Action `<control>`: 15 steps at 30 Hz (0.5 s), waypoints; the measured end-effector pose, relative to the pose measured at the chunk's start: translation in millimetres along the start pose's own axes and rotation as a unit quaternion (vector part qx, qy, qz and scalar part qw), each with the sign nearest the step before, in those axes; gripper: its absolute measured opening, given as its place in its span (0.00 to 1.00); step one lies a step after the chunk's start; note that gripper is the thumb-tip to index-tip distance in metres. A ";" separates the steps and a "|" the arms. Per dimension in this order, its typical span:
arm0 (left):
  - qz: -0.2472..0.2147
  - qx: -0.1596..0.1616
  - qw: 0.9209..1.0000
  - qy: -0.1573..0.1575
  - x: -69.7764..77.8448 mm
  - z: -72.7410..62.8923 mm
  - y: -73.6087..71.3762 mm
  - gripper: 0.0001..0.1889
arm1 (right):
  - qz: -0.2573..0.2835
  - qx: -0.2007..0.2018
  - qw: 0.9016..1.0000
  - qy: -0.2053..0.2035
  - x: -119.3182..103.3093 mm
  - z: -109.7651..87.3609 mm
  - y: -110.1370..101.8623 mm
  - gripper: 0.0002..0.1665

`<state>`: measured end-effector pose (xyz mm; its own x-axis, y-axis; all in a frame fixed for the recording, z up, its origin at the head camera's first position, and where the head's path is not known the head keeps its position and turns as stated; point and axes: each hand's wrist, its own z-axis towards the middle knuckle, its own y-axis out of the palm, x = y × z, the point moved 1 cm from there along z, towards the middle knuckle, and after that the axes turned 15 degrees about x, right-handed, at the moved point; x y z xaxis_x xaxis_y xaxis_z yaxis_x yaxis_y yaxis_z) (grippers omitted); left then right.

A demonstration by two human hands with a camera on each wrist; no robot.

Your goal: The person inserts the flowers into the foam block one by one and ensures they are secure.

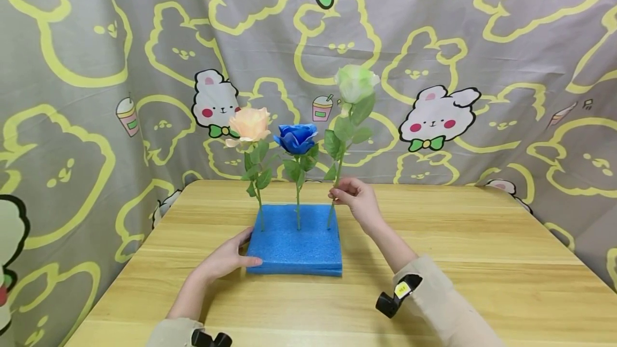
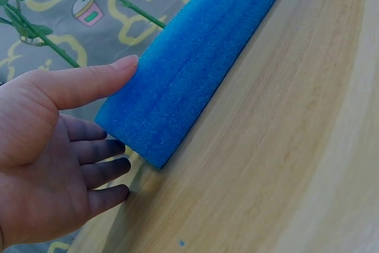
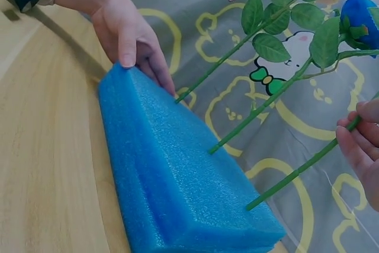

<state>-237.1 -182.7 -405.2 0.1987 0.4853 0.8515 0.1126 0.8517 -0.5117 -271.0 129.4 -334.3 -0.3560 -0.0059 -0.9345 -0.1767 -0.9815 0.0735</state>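
A blue foam block point(image 1: 295, 248) lies flat on the table, with three artificial roses standing in it. At its left side is my left hand point(image 1: 225, 259), thumb point(image 2: 98, 81) straight against the block's near left corner and the other fingers loosely extended along its side. My right hand point(image 1: 360, 205) pinches the green stem of the pale green-white rose point(image 1: 355, 83) between thumb and fingers, above the block. That stem's lower end point(image 3: 260, 199) meets the foam top near its right edge. The blue rose point(image 1: 296, 139) stands upright in the middle, and the peach rose point(image 1: 249, 123) leans slightly at left.
The light wooden table point(image 1: 463, 240) extends around the block on both sides. Behind it hangs a grey curtain point(image 1: 434, 9) printed with yellow outlines and white rabbits. A tiny blue crumb point(image 2: 182, 243) lies on the tabletop. Black cameras point(image 1: 398, 295) are strapped at both sleeves.
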 end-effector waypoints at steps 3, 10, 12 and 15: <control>-0.003 -0.002 1.000 0.001 -0.1 0.2 0.2 0.50 | 0.001 0.000 1.000 -0.005 1.2 -0.1 0.1 0.07; -0.008 -0.004 1.000 0.000 -0.7 0.6 0.5 0.50 | -0.009 0.001 1.000 -0.013 3.9 1.3 -1.4 0.08; -0.008 -0.004 1.000 0.001 -0.8 0.8 0.4 0.50 | -0.010 0.002 1.000 -0.008 3.6 1.0 -2.3 0.07; -0.009 -0.003 1.000 0.002 -0.8 0.9 0.2 0.50 | -0.010 0.003 1.000 0.000 3.2 0.2 -3.2 0.07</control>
<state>-238.1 -182.8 -405.9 0.2013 0.4692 0.8599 0.1212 0.8591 -0.4972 -271.8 132.6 -337.5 -0.3528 0.0131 -0.9356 -0.1884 -0.9804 0.0573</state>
